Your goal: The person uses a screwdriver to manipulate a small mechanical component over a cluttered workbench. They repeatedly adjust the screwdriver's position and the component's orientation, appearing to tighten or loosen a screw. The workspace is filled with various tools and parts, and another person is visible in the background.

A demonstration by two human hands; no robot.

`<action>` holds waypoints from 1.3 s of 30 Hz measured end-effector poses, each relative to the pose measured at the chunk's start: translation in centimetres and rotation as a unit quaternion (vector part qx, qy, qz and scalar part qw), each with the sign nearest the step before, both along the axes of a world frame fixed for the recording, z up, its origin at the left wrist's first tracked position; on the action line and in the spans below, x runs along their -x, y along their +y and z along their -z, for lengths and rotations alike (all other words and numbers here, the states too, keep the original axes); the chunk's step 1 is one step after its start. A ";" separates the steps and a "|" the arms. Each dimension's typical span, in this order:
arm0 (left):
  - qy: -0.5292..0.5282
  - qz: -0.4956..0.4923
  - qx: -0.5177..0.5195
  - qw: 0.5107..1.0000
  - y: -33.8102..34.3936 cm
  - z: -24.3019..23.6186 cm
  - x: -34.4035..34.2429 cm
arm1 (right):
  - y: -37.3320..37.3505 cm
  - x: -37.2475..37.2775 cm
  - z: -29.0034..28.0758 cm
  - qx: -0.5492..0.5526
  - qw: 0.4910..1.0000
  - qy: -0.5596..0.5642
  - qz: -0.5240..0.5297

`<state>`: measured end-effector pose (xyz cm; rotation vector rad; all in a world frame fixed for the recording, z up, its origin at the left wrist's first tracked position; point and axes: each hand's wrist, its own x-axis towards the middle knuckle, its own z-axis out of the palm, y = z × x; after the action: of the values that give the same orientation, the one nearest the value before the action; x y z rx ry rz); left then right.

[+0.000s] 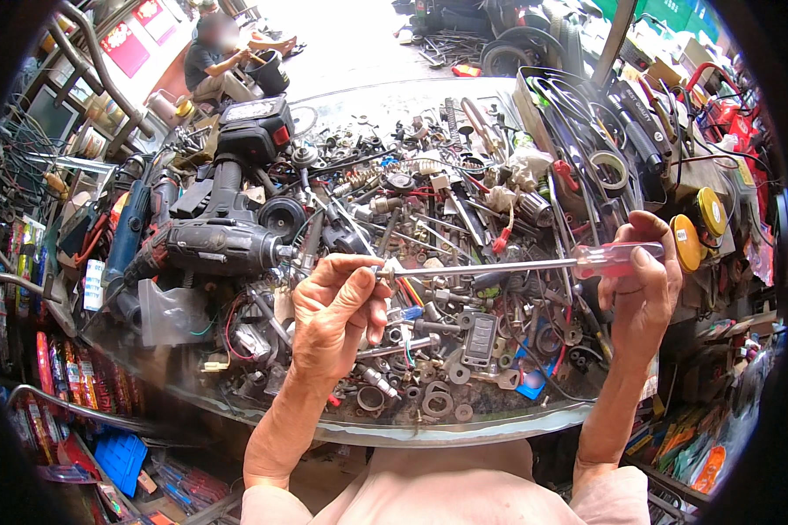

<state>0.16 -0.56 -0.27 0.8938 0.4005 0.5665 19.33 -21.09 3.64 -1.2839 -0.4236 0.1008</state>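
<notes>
A long screwdriver (490,269) with a clear reddish handle lies level above a heap of loose hardware. My right hand (641,293) is closed around its handle, thumb along the side. At the far end of the shaft, my left hand (333,306) pinches a small metal part (383,273) against the tip; its exact kind is too small to tell. Beneath both hands spread bolts, washers (438,401), wires and a grey rectangular metal piece (480,339). Left of my left hand rests a black cordless impact wrench (223,245).
The glass tabletop's curved front edge (446,433) runs close to my body. Rolls of yellow tape (685,243) hang at the right, beside a bin of cables and tools (534,105). Blue power tool (130,229) lies left. Another person (214,66) sits beyond the table, by a black bucket (270,74).
</notes>
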 end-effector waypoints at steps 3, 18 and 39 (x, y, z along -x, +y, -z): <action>-0.002 0.000 0.001 1.000 0.1 0.0 0.0 | -0.4 -0.2 0.2 0.055 0.998 -0.002 0.037; -0.008 -0.006 0.012 1.000 0.2 0.1 0.1 | -1.2 -0.9 0.8 0.162 0.986 -0.029 -0.011; -0.027 -0.012 0.013 0.999 0.4 0.0 0.1 | 0.3 0.1 0.3 0.000 1.000 0.005 0.012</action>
<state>0.10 -0.19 -0.28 0.8483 0.3695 0.6041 19.18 -20.76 3.34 -1.2888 -0.3993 0.0864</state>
